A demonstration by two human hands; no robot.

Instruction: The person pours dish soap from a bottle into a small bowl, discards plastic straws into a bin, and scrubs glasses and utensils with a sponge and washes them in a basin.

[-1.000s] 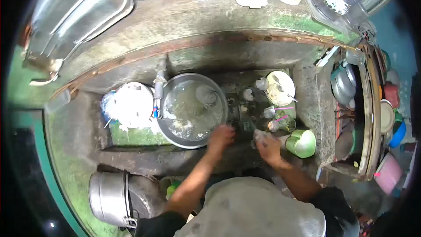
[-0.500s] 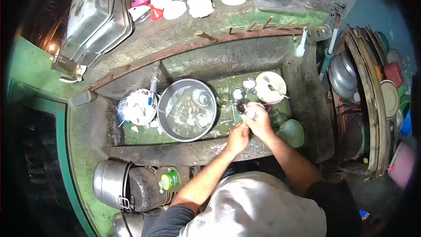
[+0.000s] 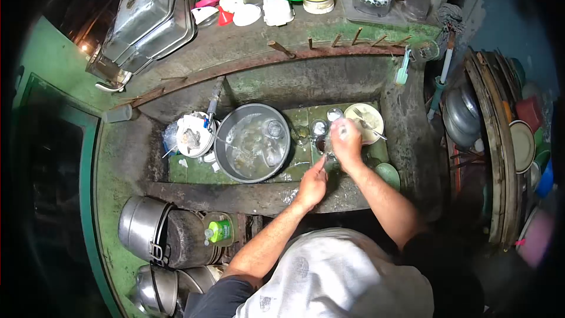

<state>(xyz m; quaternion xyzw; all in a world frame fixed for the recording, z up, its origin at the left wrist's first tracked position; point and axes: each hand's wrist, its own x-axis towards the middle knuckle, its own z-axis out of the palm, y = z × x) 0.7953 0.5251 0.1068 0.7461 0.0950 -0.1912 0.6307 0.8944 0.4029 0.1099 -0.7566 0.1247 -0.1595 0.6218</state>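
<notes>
My right hand (image 3: 347, 144) is closed over the right part of the sink, beside a dark cup (image 3: 321, 143). Something pale and pinkish shows at its fingers, too blurred to name. Lower and to the left, my left hand (image 3: 311, 187) has its fingers curled together near the sink's front edge; whatever it grips is hidden. Two small glasses, one a clear glass (image 3: 319, 127), stand just beyond the cup. A cream bowl (image 3: 377, 136) with a fork and spoon (image 3: 371, 123) in it sits past my right hand. A green bowl (image 3: 387, 175) lies beside my right forearm.
A grey basin (image 3: 219, 156) of cloudy water stands under the tap (image 3: 213, 106), with a white container (image 3: 187, 123) left of it. Wooden pegs (image 3: 280, 49) stick out from the back ledge. Metal pots (image 3: 138, 227) and a green soap bottle (image 3: 219, 231) are at lower left.
My hands have moved apart: the right one went up towards the cream bowl, the left one down and left. The camera view has shifted slightly.
</notes>
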